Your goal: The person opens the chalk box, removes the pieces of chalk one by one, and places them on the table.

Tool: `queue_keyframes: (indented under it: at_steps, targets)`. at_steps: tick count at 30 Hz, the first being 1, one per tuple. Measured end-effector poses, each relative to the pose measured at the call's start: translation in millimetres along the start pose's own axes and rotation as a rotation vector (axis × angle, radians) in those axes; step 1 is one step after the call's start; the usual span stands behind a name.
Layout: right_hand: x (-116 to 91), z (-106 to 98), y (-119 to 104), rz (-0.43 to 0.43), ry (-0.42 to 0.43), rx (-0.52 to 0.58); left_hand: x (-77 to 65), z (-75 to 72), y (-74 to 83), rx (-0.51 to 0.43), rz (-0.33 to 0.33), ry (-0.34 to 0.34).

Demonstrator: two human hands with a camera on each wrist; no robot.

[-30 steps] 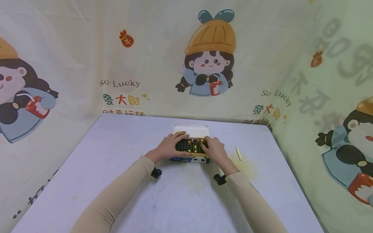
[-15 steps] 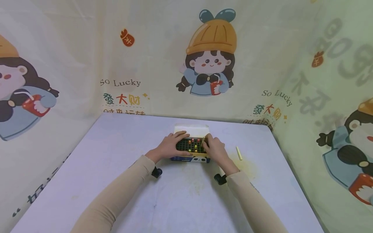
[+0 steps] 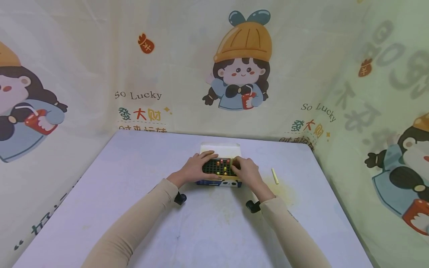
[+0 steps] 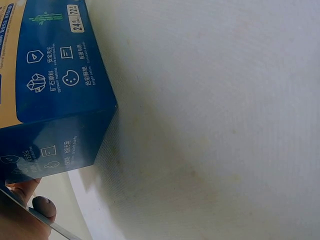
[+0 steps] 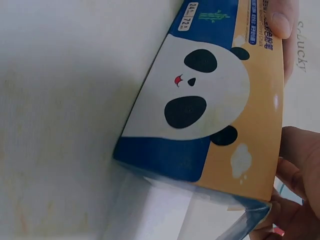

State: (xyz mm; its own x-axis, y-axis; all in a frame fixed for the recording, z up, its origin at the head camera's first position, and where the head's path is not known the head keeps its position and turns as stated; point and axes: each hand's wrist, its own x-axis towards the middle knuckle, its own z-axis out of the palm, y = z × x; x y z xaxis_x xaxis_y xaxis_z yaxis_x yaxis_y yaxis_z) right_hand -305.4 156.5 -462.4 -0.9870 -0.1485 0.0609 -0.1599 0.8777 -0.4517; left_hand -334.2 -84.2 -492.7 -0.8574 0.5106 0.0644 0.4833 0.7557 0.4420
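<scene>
A blue and tan chalk box with a panda on its front lies on the table. Its black insert has rows of holes, several bearing orange, pink and yellow chalk sticks. My left hand grips the left part of the box, thumb along the front edge and fingers spread to the back. At the right end, my right hand pinches a yellowish chalk stick, mostly hidden by the fingers, low over the insert. In the right wrist view the curled right fingers show behind the box's top edge.
To the right of the box a pale yellow chalk stick lies on the white table. The box's white lid flap stands open at the back. A printed cloth hangs behind the table.
Half a second ago the yellowish chalk stick stood up above the right fingers; now the right hand is slightly lower and less of the stick shows. The left hand has stayed on the box.
</scene>
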Motion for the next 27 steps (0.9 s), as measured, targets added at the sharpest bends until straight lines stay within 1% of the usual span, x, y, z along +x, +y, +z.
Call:
queue_keyframes:
  at_steps: [8,15,20,27]
  targets:
    - [-1.4,2.2,-3.5,0.044,0.010,0.028,-0.9,-0.8,0.1,0.000,0.008,0.001]
    - [-2.6,2.0,-3.7,0.034,0.026,0.024,-1.0,-1.2,0.0,0.000,0.012,-0.005]
    - [-1.8,2.6,-3.4,0.040,0.026,0.027,-0.5,-0.4,-1.1,0.001,0.016,0.004]
    - [-2.1,3.0,-2.9,0.023,0.028,-0.001,0.4,1.3,-2.5,0.004,0.019,0.010]
